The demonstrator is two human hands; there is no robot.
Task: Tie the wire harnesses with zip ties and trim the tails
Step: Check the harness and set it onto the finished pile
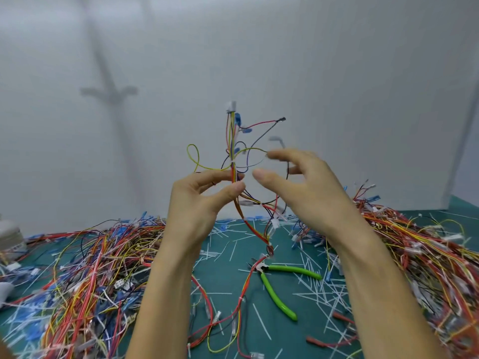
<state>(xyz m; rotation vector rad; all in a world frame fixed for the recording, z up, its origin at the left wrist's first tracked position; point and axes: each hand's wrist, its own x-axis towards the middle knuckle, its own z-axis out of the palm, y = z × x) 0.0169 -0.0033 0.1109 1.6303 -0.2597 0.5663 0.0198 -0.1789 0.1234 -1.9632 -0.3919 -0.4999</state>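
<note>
The right hand is a smear at the fingertips, and whether they pinch that pale strip just above them, I can't tell. The wire harness slips behind the left hand at the thumb, so that stretch is hidden. Its top connector is fuzzy. The green-handled cutters have their nose partly under a red wire. The left wire pile runs off the left and bottom edges, the right wire pile off the right. A white thing at the left edge is cut off and can't be identified.
</note>
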